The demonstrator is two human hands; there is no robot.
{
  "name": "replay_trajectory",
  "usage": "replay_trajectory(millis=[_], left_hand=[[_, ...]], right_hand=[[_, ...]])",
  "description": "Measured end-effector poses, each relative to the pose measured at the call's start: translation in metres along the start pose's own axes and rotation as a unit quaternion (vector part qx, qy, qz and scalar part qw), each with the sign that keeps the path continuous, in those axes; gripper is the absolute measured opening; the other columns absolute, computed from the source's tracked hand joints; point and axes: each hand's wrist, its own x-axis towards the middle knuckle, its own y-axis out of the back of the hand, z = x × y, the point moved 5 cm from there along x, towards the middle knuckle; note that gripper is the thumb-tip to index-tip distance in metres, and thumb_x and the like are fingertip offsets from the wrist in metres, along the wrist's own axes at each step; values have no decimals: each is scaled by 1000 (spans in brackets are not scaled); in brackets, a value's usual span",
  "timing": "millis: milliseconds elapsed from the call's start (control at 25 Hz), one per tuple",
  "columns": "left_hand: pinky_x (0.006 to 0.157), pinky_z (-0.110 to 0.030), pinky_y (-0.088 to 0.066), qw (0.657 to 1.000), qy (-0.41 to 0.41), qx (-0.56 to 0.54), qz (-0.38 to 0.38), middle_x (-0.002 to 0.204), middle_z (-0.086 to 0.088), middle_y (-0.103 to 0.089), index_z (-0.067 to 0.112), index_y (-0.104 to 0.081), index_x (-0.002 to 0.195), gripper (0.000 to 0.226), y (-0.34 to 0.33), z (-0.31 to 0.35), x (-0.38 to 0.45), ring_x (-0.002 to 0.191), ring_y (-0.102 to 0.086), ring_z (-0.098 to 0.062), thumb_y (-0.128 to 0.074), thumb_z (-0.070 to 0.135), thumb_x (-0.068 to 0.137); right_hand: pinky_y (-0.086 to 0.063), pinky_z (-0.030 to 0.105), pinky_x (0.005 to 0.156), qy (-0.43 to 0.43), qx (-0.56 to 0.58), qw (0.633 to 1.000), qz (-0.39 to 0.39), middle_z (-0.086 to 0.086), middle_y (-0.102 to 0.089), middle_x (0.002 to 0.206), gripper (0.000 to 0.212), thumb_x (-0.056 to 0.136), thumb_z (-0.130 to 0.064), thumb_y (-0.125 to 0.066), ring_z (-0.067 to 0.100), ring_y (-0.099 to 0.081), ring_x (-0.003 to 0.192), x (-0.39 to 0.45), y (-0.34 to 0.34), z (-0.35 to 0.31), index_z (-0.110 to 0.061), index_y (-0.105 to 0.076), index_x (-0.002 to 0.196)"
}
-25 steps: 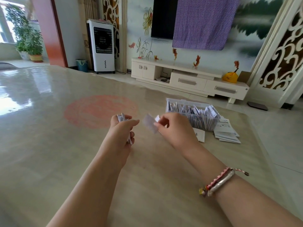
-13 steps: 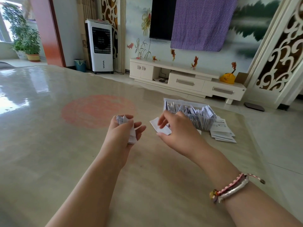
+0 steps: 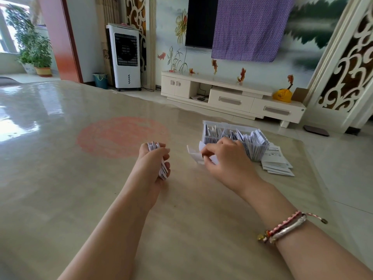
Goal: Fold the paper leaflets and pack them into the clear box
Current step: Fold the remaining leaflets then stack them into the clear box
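Note:
My left hand point(image 3: 153, 164) grips a small bundle of folded leaflets point(image 3: 162, 170), their white edges poking out above and below my fingers. My right hand point(image 3: 226, 158) pinches a single white leaflet point(image 3: 194, 155) just above the table, a little left of the clear box point(image 3: 256, 152). That box stands on the table behind my right hand, packed with several upright folded leaflets. A flat stack of unfolded leaflets point(image 3: 276, 162) lies right of the box.
The beige glossy table point(image 3: 101, 199) has a round red patch point(image 3: 121, 136) ahead of my left hand. Its far right edge runs just past the leaflet stack. A bracelet point(image 3: 286, 229) sits on my right wrist.
My right hand has moved right and away from the left hand, carrying the single leaflet toward the box. My left hand has closed tighter round its bundle.

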Motion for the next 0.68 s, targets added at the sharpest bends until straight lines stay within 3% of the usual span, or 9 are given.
replay_trajectory(millis=[120, 240, 320, 360, 480, 600, 680], left_hand=[[55, -25, -36, 999, -1, 17, -33, 80, -4, -48, 18, -48, 95, 10, -3, -1, 0, 58, -43, -13, -56, 24, 95], [53, -25, -37, 992, 13, 69, -103, 77, -1, -46, 16, -49, 104, 52, -10, -4, -2, 57, -45, -10, -63, 60, 81], [54, -24, -40, 982, 34, 86, -165, 80, -1, -50, 13, -52, 115, 73, -16, -5, -8, 59, -47, -9, -69, 67, 68], [56, -24, -42, 978, 36, 83, -188, 81, -2, -53, 11, -53, 117, 72, -18, -7, -11, 62, -48, -9, -73, 60, 69], [60, -23, -48, 980, 41, 30, -191, 80, -7, -58, 9, -53, 110, 33, -19, -8, -17, 67, -56, -14, -68, 25, 86], [58, -24, -54, 988, 52, -25, -141, 86, -16, -65, 10, -52, 102, 7, -12, -8, -13, 69, -67, -22, -54, 10, 96], [56, -25, -51, 992, 37, -8, -117, 84, -15, -65, 10, -53, 101, 7, -11, -7, -11, 61, -63, -19, -50, 5, 97]], right_hand=[[-44, 18, 86, -17, 268, 962, -42, -9, -67, 79, 13, 89, -11, -61, 6, -61, 85, 0, 15, -14, -21, -70, 88], [-45, 21, 88, 10, 358, 928, -104, -2, -71, 88, 21, 91, -9, -60, 14, -62, 90, 0, 24, -29, -27, -69, 86], [-46, 28, 83, 3, 343, 933, -105, -5, -71, 88, 22, 91, -13, -61, 19, -57, 83, 1, 20, -27, -32, -70, 86], [-45, 31, 76, -9, 336, 937, -96, -6, -71, 88, 19, 90, -16, -63, 20, -52, 77, 1, 17, -24, -33, -71, 86], [-38, 27, 61, -55, 334, 940, -35, -7, -67, 81, 7, 85, -24, -69, 12, -45, 64, 4, 14, -2, -31, -70, 86], [-43, 27, 71, -149, 211, 966, 17, -11, -62, 80, 12, 84, -32, -69, 4, -53, 74, 5, 17, 35, -23, -63, 90], [-44, 34, 85, -179, 44, 981, -58, -8, -65, 89, 20, 83, -40, -67, 15, -53, 97, -1, 4, 44, -23, -62, 92]])
